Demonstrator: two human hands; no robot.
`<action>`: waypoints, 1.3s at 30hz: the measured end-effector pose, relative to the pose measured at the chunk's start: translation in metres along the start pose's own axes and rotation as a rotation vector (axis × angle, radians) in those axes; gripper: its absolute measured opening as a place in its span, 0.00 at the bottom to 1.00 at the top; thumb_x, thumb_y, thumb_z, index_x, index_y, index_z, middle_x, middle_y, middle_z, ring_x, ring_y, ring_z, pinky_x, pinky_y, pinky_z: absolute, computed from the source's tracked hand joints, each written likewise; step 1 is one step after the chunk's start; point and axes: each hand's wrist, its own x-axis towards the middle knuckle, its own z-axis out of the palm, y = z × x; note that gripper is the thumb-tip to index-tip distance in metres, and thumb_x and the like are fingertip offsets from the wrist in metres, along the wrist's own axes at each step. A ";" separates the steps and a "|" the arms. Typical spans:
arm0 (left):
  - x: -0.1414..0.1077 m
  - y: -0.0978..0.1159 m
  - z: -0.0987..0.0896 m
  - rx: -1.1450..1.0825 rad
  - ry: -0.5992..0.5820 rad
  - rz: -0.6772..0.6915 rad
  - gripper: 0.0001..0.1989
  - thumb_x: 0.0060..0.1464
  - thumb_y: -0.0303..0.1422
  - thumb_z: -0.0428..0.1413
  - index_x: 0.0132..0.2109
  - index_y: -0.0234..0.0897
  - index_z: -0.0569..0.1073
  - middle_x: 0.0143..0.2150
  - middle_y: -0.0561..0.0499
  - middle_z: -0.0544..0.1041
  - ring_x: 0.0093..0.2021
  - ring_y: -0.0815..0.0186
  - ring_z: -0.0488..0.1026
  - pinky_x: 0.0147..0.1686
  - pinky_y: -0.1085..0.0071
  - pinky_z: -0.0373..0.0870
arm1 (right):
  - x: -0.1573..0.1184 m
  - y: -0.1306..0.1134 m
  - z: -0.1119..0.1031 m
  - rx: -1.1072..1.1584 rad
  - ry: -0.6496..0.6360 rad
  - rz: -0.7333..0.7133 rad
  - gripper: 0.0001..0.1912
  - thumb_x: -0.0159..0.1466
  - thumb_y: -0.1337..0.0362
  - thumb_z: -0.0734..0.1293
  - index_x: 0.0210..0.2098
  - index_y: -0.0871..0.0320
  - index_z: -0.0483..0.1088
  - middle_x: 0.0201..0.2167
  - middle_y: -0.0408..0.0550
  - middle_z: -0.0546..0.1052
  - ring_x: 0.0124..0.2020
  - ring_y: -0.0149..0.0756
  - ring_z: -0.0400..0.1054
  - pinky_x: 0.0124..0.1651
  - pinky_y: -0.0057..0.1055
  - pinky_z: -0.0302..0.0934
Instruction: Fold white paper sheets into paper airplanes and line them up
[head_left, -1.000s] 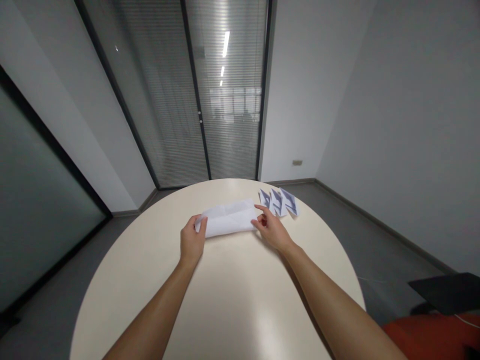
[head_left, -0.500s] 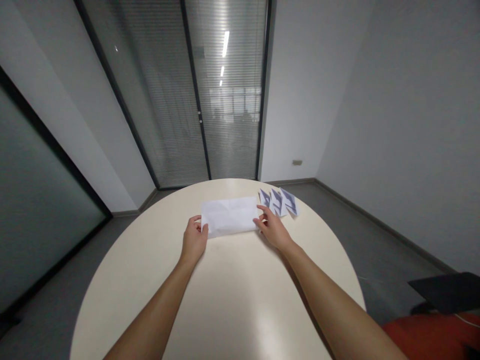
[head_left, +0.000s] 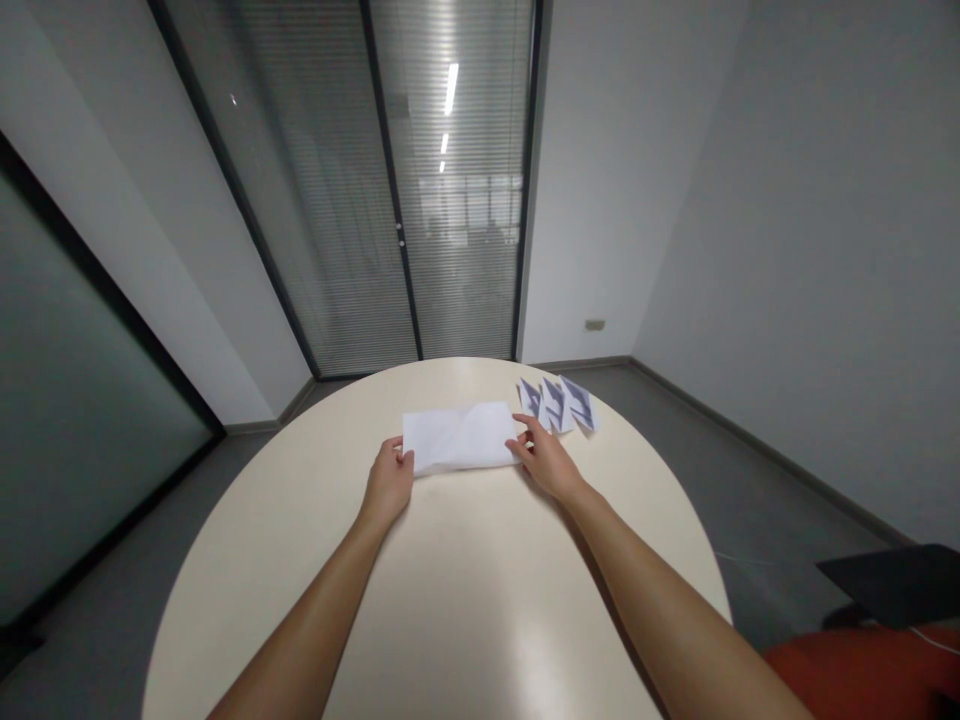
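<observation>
A folded white sheet of paper lies flat near the far side of the round cream table. My left hand pinches its near left corner. My right hand holds its right edge with the fingertips. Three small folded paper pieces with blue-grey print lie in a row just right of the sheet, close to my right hand.
Glass doors with blinds stand beyond the table. A red seat and a dark flat object sit at the lower right, off the table. Grey floor surrounds the table.
The raised top flap of the sheet has been laid down, so the paper now lies flat as a neat rectangle. Both hands have stayed at its ends.
</observation>
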 end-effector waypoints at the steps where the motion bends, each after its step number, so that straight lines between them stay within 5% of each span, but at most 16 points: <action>1: 0.000 -0.002 0.000 0.004 -0.002 0.009 0.16 0.58 0.33 0.53 0.52 0.33 0.71 0.35 0.47 0.78 0.37 0.59 0.77 0.41 0.66 0.70 | 0.000 0.001 0.000 0.003 -0.004 -0.002 0.27 0.68 0.57 0.64 0.64 0.58 0.62 0.36 0.45 0.75 0.32 0.36 0.70 0.37 0.32 0.62; 5: 0.003 -0.006 -0.005 -0.019 -0.033 0.008 0.20 0.56 0.37 0.55 0.53 0.33 0.71 0.32 0.50 0.77 0.34 0.59 0.77 0.39 0.66 0.70 | 0.000 0.002 0.000 -0.017 -0.004 -0.020 0.27 0.68 0.57 0.63 0.65 0.57 0.60 0.36 0.45 0.74 0.33 0.36 0.70 0.38 0.32 0.62; 8: 0.006 -0.005 -0.014 -0.091 -0.180 -0.043 0.23 0.51 0.39 0.59 0.52 0.33 0.72 0.28 0.52 0.78 0.30 0.60 0.76 0.35 0.67 0.69 | 0.000 0.001 0.000 -0.035 -0.001 -0.031 0.27 0.69 0.59 0.63 0.66 0.55 0.60 0.36 0.44 0.74 0.32 0.35 0.70 0.38 0.31 0.62; 13: 0.004 0.004 -0.026 -0.117 -0.305 -0.064 0.12 0.47 0.42 0.61 0.33 0.37 0.73 0.27 0.51 0.78 0.30 0.61 0.76 0.32 0.69 0.67 | 0.001 0.004 0.002 -0.015 -0.002 -0.019 0.29 0.68 0.60 0.63 0.67 0.55 0.58 0.37 0.44 0.76 0.32 0.35 0.71 0.37 0.30 0.62; 20: -0.001 0.015 -0.033 -0.057 -0.320 -0.029 0.09 0.49 0.39 0.60 0.29 0.39 0.71 0.24 0.53 0.75 0.27 0.63 0.72 0.28 0.71 0.63 | 0.001 0.000 0.001 -0.050 -0.026 -0.010 0.26 0.68 0.59 0.62 0.65 0.57 0.61 0.30 0.42 0.75 0.30 0.36 0.69 0.36 0.31 0.59; 24: 0.001 0.018 -0.034 -0.045 -0.306 -0.058 0.06 0.50 0.34 0.59 0.35 0.37 0.74 0.24 0.53 0.76 0.27 0.63 0.73 0.29 0.71 0.64 | 0.001 -0.003 -0.001 -0.052 -0.029 -0.013 0.25 0.69 0.58 0.62 0.64 0.57 0.63 0.27 0.40 0.73 0.29 0.36 0.67 0.34 0.30 0.58; 28: 0.001 0.014 -0.030 0.002 -0.257 -0.088 0.17 0.53 0.31 0.57 0.50 0.32 0.74 0.27 0.51 0.79 0.28 0.62 0.75 0.31 0.69 0.67 | 0.001 -0.003 -0.001 -0.015 -0.032 -0.002 0.25 0.68 0.57 0.62 0.63 0.57 0.64 0.28 0.40 0.73 0.29 0.36 0.67 0.34 0.30 0.58; 32: -0.001 0.009 -0.027 0.247 -0.176 0.017 0.26 0.55 0.31 0.56 0.61 0.30 0.69 0.30 0.49 0.79 0.31 0.60 0.76 0.34 0.68 0.67 | 0.001 -0.003 0.001 -0.011 -0.014 -0.009 0.24 0.68 0.57 0.63 0.61 0.56 0.66 0.31 0.42 0.74 0.31 0.36 0.69 0.36 0.31 0.59; 39: -0.014 0.019 -0.026 0.700 -0.221 0.095 0.29 0.61 0.34 0.51 0.67 0.30 0.63 0.43 0.36 0.81 0.44 0.51 0.79 0.42 0.63 0.69 | 0.000 -0.005 0.002 -0.089 -0.021 -0.036 0.19 0.68 0.60 0.63 0.57 0.57 0.69 0.32 0.44 0.76 0.33 0.36 0.70 0.39 0.31 0.60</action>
